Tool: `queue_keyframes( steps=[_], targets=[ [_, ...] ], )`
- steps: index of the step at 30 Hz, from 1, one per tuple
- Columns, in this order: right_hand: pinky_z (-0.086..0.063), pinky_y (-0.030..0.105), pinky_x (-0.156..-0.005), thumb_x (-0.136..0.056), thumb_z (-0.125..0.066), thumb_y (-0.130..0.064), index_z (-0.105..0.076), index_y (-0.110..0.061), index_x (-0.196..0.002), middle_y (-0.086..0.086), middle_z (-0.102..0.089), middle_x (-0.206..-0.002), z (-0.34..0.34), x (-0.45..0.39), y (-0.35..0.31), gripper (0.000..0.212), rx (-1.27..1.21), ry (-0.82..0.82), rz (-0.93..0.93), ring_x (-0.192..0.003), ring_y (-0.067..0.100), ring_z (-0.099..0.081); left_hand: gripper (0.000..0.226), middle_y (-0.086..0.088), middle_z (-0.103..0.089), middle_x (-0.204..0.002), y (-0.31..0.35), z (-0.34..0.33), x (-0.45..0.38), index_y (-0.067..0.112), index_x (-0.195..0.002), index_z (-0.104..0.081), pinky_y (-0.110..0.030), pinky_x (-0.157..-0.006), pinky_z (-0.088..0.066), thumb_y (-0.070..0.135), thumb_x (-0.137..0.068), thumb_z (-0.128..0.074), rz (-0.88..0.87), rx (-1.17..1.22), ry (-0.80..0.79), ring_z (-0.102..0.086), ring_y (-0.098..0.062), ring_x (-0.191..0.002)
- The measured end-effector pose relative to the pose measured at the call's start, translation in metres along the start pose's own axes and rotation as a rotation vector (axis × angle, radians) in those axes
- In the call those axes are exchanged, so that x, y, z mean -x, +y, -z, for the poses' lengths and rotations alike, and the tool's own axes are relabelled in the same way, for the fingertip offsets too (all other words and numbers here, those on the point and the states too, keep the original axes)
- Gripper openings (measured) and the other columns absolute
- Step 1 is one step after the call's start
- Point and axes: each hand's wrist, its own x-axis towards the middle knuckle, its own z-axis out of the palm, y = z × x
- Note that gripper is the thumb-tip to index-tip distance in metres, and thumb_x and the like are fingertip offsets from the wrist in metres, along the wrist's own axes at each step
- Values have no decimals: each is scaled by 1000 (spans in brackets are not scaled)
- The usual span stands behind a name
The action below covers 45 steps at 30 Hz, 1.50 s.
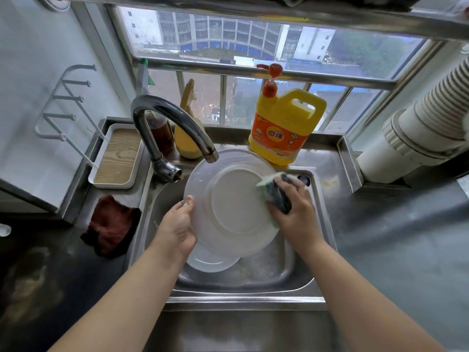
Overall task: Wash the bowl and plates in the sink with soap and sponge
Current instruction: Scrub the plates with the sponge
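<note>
Mid-frame, left hand [177,224] is gripping the plate [228,199] rim w/ curled fingers while right hand [291,212], fingers clamped on the sponge [275,193], is scrubbing its underside, probably; next: flipping it.

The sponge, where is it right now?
The sponge is in the right hand, pressed against the right edge of the white plate held over the sink, just below the yellow soap bottle.

- White plate [236,199] gripped at rim by left hand [177,229], held over sink [299,275].
- Sponge [275,191] pressed on plate's underside by right hand [294,214].
- Second plate [210,260] seen below.
</note>
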Motion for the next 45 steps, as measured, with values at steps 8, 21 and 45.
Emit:
queue_keyframes(
  steps=[8, 21, 45],
  targets=[
    [-27, 40, -113, -88, -66, -27, -46, -20, -141, 12, -38, -146, -25, -28, -62, 57, 125, -55, 180, -133, 29, -33, 27, 4, -67, -56, -4, -9, 0, 12, -75, -56, -31, -65, -54, 16, -100, -47, -113, -100, 5, -63, -10, -55],
    [-40, 40, -106, -80, -63, -18, -55, -29, -128, 5, -42, -140, -22, 57, 5, 50, 167, -211, 487, -122, 27, -45, 37, 3, -66, -66, -5, 0, -3, 19, -69, -53, -41, -79, -48, 14, -102, -39, 51, 15, 12, -62, -14, -68],
    [-25, 32, -109, -88, -66, -28, -46, -21, -141, 9, -39, -145, -23, -39, -56, 57, -2, 24, 2, -131, 25, -33, 29, -2, -57, -63, -3, -9, 16, 11, -74, -56, -28, -58, -41, 14, -100, -46, -247, -262, -31, -49, -15, -60]
  ],
)
